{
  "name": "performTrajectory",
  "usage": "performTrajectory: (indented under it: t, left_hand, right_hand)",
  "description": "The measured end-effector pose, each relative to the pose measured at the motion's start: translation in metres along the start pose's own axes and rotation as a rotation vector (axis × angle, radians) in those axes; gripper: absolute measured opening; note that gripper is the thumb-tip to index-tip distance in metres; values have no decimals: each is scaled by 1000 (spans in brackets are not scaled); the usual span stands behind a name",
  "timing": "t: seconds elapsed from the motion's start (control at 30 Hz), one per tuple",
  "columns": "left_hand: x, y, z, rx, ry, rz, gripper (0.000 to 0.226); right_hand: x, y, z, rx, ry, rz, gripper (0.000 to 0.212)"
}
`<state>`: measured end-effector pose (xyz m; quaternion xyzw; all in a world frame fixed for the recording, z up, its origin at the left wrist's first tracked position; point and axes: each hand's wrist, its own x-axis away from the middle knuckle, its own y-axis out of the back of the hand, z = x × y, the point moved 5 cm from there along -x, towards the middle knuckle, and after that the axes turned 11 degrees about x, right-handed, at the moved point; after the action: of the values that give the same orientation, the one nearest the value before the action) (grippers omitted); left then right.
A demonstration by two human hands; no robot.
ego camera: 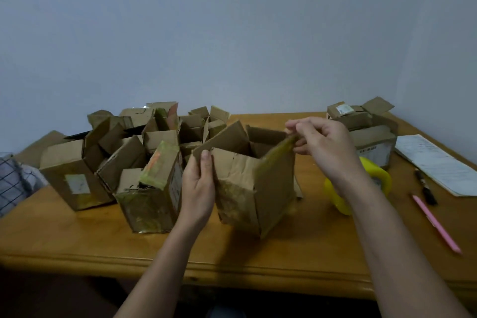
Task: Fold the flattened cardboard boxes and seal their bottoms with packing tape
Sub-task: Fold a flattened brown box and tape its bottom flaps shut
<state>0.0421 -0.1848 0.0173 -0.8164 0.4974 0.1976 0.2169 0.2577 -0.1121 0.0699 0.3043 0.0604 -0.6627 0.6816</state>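
Observation:
An opened brown cardboard box [254, 183] stands upright on the wooden table [232, 253] in front of me, its top flaps raised and old tape on its sides. My left hand [200, 188] grips the box's near left flap edge, thumb on the outside. My right hand [322, 142] pinches the top of the right flap at the far corner. A yellow tape dispenser [374, 183] lies on the table right of the box, partly hidden behind my right forearm.
Several opened cardboard boxes [134, 157] crowd the table's left and back. Another box [369, 131] stands at the back right. A paper sheet [436, 162], a black marker [426, 186] and a pink pen [436, 224] lie at the right. Checked cloth [13, 183] shows at the left edge.

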Motion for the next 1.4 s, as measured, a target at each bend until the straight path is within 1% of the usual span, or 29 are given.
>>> performTrajectory:
  t: [0.1, 0.17, 0.2, 0.23, 0.27, 0.33, 0.37, 0.4, 0.47, 0.5, 0.57, 0.6, 0.63, 0.7, 0.73, 0.77, 0.8, 0.83, 0.87, 0.93, 1.0, 1.03, 1.1, 1.17, 1.2, 1.3, 1.4]
  left_hand:
    - [1, 5, 2, -41, 31, 36, 20]
    - [1, 11, 10, -131, 60, 23, 8]
    - [2, 16, 11, -186, 45, -23, 15]
    - [2, 21, 11, -235, -2, -71, 23]
    - [2, 24, 9, -283, -74, -98, 27]
    - [4, 21, 5, -378, -210, -50, 18]
    - [5, 19, 8, -393, -231, -4, 10]
    - [6, 16, 10, -377, -212, 34, 9]
    - [9, 12, 14, -287, -131, 82, 26]
    - [11, 10, 16, -238, -85, 103, 34]
    - [15, 5, 15, -190, -6, 148, 41]
    - [16, 4, 14, -162, 23, 159, 41]
    - [17, 3, 13, -114, 42, 172, 43]
    - [21, 0, 13, -47, 38, 198, 61]
    - [23, -1, 14, -45, 20, 199, 67]
    - [25, -3, 15, -50, -2, 201, 69]
    - [26, -4, 16, -52, -18, 201, 69]
    - [28, -6, 17, -53, -28, 196, 68]
    - [28, -7, 18, -56, -34, 187, 66]
    - [27, -9, 17, -52, -43, 176, 63]
    - [25, -12, 15, -39, -60, 215, 57]
    - [24, -16, 15, -46, -71, 248, 50]
    - [22, -20, 18, -47, -32, 275, 41]
    - [23, -21, 24, -14, 44, 260, 44]
    - [23, -22, 26, -8, 63, 260, 45]
    - [25, -24, 29, -1, 102, 278, 41]
    - [21, -23, 29, 23, 82, 289, 39]
  right_hand:
    - [7, -3, -3, 42, 86, 63, 20]
    - [10, -7, -12, -1, 67, 96, 28]
    - [12, -10, -16, -63, 37, 119, 33]
    - [13, -11, -22, -106, 6, 131, 36]
    - [13, -12, -26, -121, -11, 134, 35]
    - [14, -12, -31, -90, 5, 146, 26]
    - [16, -14, -33, -77, 16, 165, 25]
    - [17, -17, -34, -100, 16, 187, 31]
    - [21, -25, -34, -213, -13, 252, 40]
    - [24, -28, -33, -249, -20, 281, 39]
    - [24, -30, -31, -229, 1, 301, 37]
    - [23, -31, -30, -194, 11, 295, 40]
    - [22, -32, -31, -153, 13, 279, 51]
    - [20, -32, -35, -98, 8, 253, 76]
    - [19, -31, -38, -76, 10, 230, 79]
    - [18, -31, -40, -59, 6, 213, 73]
    - [18, -31, -43, -57, -14, 208, 62]
    - [18, -31, -45, -66, -55, 205, 49]
    - [18, -31, -47, -75, -101, 206, 43]
    - [15, -29, -53, -73, -139, 210, 55]
    - [13, -29, -53, -69, -126, 262, 63]
    - [13, -31, -53, -77, -118, 298, 61]
    - [15, -33, -52, -87, -99, 356, 48]
    - [16, -35, -53, -73, -105, 370, 33]
    - [18, -36, -54, -63, -119, 375, 28]
    - [22, -41, -57, -106, -157, 418, 25]
    - [22, -42, -55, -148, -128, 347, 22]
